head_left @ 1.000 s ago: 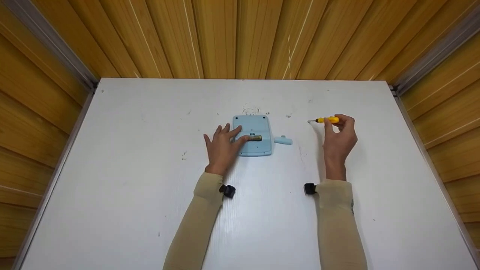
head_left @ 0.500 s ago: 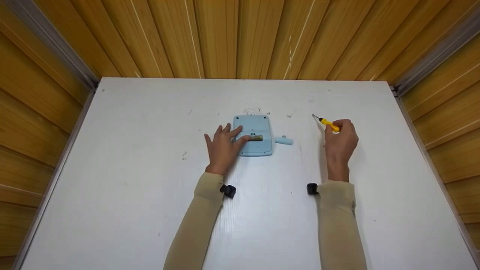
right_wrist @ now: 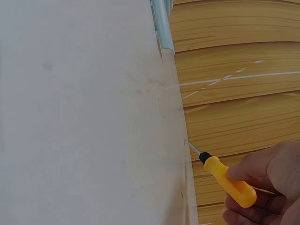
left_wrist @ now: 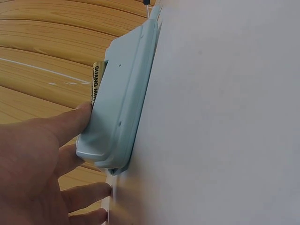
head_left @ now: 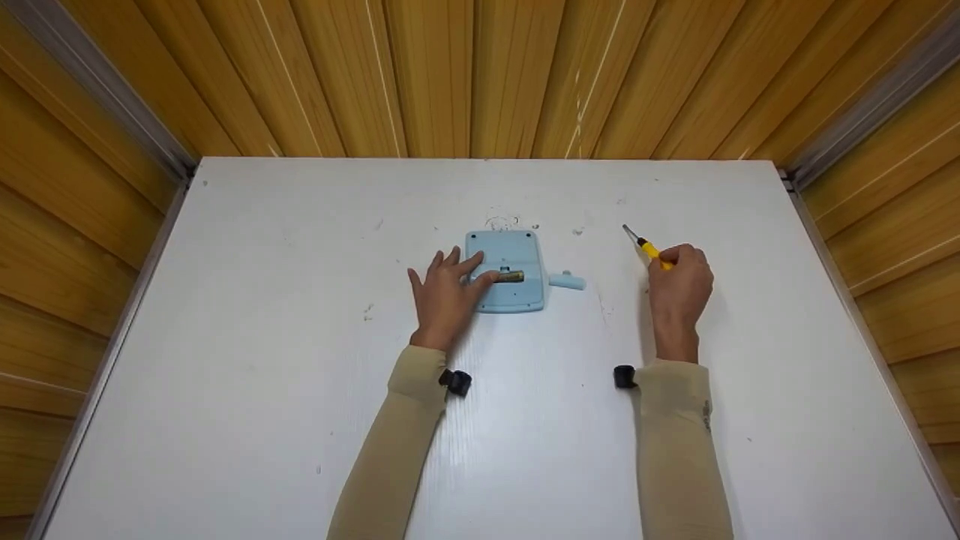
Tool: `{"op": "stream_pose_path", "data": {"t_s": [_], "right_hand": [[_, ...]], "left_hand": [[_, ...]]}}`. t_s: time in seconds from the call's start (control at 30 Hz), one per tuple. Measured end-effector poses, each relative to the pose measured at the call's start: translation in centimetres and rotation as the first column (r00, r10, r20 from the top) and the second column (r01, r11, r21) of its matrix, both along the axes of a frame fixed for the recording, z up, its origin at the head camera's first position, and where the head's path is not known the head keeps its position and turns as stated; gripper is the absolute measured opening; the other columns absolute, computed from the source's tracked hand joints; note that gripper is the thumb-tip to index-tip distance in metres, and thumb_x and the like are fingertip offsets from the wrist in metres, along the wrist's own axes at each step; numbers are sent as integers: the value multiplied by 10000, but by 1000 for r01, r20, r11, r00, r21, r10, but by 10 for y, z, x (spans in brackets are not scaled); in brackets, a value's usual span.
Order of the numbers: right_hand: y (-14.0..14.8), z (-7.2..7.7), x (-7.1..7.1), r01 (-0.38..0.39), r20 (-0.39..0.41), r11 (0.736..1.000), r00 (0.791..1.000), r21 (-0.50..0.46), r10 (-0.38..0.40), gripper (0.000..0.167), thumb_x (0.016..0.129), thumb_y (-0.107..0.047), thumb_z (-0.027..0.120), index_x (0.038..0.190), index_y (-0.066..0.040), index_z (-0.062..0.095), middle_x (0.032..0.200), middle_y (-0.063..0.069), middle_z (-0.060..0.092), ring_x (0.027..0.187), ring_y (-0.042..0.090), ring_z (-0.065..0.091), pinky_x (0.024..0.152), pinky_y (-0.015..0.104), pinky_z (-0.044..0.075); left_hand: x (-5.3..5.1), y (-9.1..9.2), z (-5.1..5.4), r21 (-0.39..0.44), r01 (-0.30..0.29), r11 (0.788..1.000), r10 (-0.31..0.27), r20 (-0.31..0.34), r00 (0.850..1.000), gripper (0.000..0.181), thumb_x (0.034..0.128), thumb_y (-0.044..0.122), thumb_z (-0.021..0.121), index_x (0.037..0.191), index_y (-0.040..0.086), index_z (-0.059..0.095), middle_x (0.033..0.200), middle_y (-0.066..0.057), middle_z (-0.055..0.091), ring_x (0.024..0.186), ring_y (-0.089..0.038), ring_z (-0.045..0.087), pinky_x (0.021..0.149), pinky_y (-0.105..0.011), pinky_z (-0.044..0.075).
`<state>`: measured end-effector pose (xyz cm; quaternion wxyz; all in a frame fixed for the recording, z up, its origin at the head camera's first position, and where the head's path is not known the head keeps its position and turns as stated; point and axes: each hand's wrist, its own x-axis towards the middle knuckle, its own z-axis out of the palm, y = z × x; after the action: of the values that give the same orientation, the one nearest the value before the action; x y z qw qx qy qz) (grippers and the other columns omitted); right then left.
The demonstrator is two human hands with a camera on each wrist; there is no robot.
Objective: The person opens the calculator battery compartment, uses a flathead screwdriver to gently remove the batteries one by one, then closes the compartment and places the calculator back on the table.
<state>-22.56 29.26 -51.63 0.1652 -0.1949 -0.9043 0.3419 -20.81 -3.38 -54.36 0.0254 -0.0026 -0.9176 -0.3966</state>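
A light blue calculator-like device (head_left: 517,251) lies back side up on the white table, its battery slot uncovered. A gold-coloured battery (head_left: 511,277) sits in the slot, partly hidden by a thumb. My left hand (head_left: 446,300) rests at the device's left side, its thumb (left_wrist: 70,122) pressing by the battery's end and its other fingers spread and fairly straight. To the right of the device lies a small light blue battery cover (head_left: 567,280). My right hand (head_left: 681,296) grips a yellow-handled screwdriver (right_wrist: 229,180), whose tip points forward and left, near the tabletop.
The white tabletop (head_left: 300,375) stretches around both hands, with small dark marks behind the device. Wood-patterned panels (head_left: 435,75) stand along the back and both sides. Each wrist carries a small black camera (head_left: 457,382).
My right hand has turned the screwdriver from pointing left to pointing forward and left, drawing it slightly back. The left hand, device, battery and cover have stayed in place.
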Motion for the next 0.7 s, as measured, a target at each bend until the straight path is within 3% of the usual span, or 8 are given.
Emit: {"op": "stream_pose_path", "data": {"t_s": [0.7], "right_hand": [[8, -7, 4, -54, 93, 998, 994, -11, 55, 211, 987, 11, 572, 1099, 128, 707, 1053, 275, 703, 941, 400, 654, 864, 465, 538]], "left_hand": [[-1, 1, 1, -27, -12, 1000, 12, 12, 1000, 557, 986, 539, 712, 1448, 230, 682, 1579, -154, 514, 1553, -369, 335, 1219, -724, 1]]}}
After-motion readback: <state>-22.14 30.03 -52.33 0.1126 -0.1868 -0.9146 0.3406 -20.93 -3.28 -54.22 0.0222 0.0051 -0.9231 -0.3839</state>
